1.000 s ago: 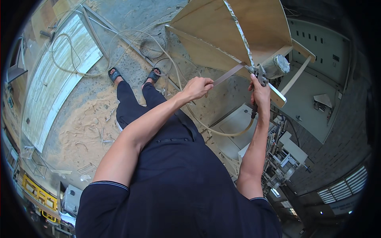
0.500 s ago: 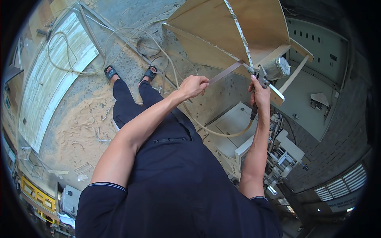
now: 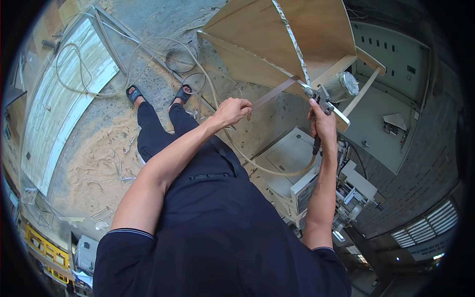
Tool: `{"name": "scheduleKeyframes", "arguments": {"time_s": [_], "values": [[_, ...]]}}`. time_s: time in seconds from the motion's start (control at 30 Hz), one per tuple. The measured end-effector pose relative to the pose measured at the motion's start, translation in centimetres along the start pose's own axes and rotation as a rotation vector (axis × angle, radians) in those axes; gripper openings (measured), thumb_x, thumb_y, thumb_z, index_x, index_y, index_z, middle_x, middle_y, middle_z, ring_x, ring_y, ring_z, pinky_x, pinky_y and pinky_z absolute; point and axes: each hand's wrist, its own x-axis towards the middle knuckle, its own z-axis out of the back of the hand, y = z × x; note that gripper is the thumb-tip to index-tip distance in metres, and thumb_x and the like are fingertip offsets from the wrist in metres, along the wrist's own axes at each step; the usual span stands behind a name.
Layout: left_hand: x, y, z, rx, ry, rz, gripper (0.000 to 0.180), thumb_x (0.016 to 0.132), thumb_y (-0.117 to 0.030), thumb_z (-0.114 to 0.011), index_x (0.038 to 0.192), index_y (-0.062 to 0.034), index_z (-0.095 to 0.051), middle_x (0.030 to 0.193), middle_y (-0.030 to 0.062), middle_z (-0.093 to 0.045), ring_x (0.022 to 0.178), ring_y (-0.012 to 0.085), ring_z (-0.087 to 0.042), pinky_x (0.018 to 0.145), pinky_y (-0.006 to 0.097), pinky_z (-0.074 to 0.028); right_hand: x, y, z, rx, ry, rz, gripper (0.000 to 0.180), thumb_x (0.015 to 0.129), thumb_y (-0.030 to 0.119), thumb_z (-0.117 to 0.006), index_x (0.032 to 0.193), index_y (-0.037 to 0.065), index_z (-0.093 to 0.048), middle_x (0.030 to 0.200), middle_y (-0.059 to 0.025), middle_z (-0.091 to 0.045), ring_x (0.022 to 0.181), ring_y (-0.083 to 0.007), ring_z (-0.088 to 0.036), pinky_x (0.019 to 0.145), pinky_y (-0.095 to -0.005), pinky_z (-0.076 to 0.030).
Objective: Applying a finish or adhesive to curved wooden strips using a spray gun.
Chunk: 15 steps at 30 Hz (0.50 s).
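Note:
My left hand [image 3: 232, 112] is closed, pinching one end of a thin, pale brown strip [image 3: 273, 93]. The strip runs taut up and right to the near edge of a wooden panel [image 3: 316, 34]. My right hand [image 3: 324, 122] wraps round the handle of a metal spray gun [image 3: 324, 101], its head close to that panel edge. A silver cup [image 3: 342, 87] sits beside the gun and looks joined to it. From the grip's lower end a beige air hose [image 3: 282, 172] curves down and away left. White, flaky residue [image 3: 292, 34] lines the panel edges.
Coils of hose lie on the floor by my sandalled feet. A sawdust heap [image 3: 99, 158] and a long whitish board [image 3: 69, 94] are at left. To the right stand a grey-green cabinet [image 3: 391, 119] and a machine [image 3: 354, 195]. A wooden frame bar [image 3: 363, 94] juts out near the gun.
The whole scene has shifted slightly left in view. My left hand has drawn a little lower with the strip; my right hand keeps its grip on the spray gun near the panel edge.

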Motion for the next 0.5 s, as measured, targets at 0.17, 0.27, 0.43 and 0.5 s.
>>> {"name": "scheduleKeyframes", "arguments": {"time_s": [0.17,0.27,0.43,0.5], "values": [[-0.1,0.1,0.1,0.005,-0.011,-0.008,0.027,0.101,-0.029,-0.068,0.117,-0.0115,-0.082,0.093,0.0164,-0.080,0.090,0.0381,-0.076,0.086,0.048,-0.057,0.1,0.1,-0.1,0.040,-0.032,-0.005,0.050,0.105,0.049,-0.072,0.080,0.006,-0.065,0.064,-0.0033,-0.061,0.035,-0.0113,-0.047,0.036,-0.0300,-0.037],[0.0,0.1,0.0,0.001,-0.001,0.018,0.027,0.101,-0.029,-0.068,0.117,-0.0121,-0.082,0.093,0.0164,-0.080,0.090,0.0376,-0.076,0.086,0.048,-0.057,-0.1,0.2,-0.1,0.069,-0.060,0.023,0.050,0.105,0.049,-0.072,0.080,0.006,-0.065,0.064,-0.0035,-0.061,0.035,-0.0113,-0.047,0.035,-0.0298,-0.037],[-0.3,0.0,-0.1,0.005,-0.007,0.007,0.025,0.101,-0.029,-0.068,0.113,-0.0126,-0.083,0.093,0.0162,-0.080,0.088,0.0372,-0.076,0.085,0.047,-0.058,0.7,0.1,-0.2,0.070,-0.065,0.022,0.049,0.105,0.049,-0.072,0.081,0.006,-0.065,0.066,-0.0031,-0.062,0.036,-0.0115,-0.048,0.035,-0.0296,-0.037],[-0.3,0.0,0.0,0.007,0.008,0.011,0.025,0.101,-0.028,-0.068,0.112,-0.0127,-0.083,0.093,0.0161,-0.080,0.087,0.0373,-0.076,0.084,0.048,-0.058,1.0,0.3,0.1,0.040,-0.048,0.008,0.049,0.105,0.049,-0.072,0.081,0.006,-0.065,0.065,-0.0029,-0.062,0.036,-0.0115,-0.048,0.035,-0.0299,-0.038]]}}
